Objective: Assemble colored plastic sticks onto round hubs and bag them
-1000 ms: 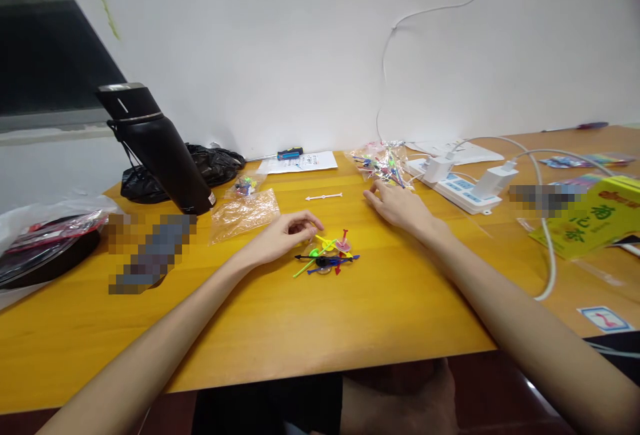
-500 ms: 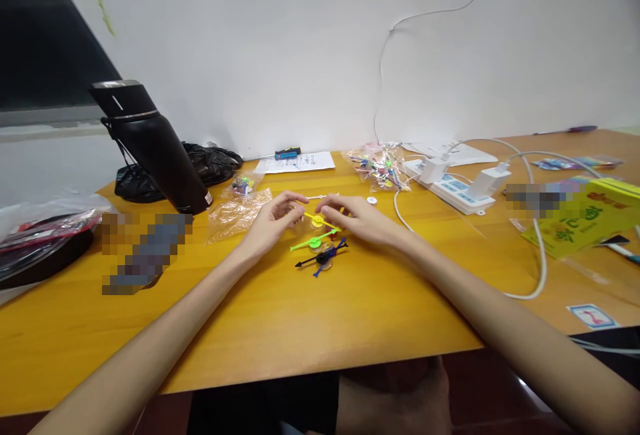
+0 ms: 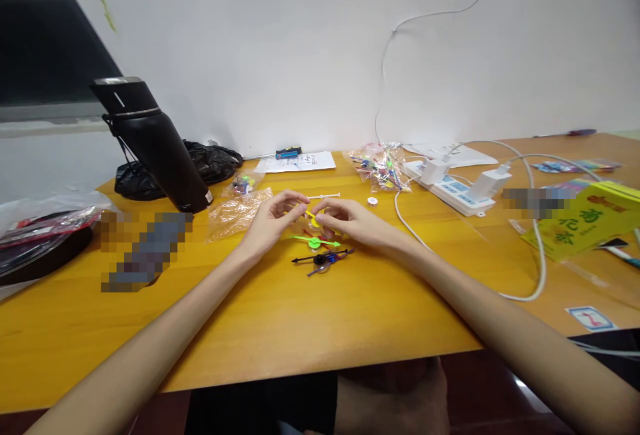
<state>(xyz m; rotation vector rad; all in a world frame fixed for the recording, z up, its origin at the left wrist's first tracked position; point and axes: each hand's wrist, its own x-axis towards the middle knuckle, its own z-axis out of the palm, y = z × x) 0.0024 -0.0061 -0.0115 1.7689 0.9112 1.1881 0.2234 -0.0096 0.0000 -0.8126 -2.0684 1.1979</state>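
two light pinches probably served best: left hand (image 3: 273, 219) and right hand (image 3: 350, 216), fingertips nearly closed, held the yellow piece (image 3: 315, 220) between them, green piece (image 3: 314, 242) lying just this side of their fingers.

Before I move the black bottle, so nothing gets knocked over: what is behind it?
A crumpled black plastic bag shows on both sides of the bottle, with the wall beyond. The bag's middle and anything directly behind the bottle are hidden.
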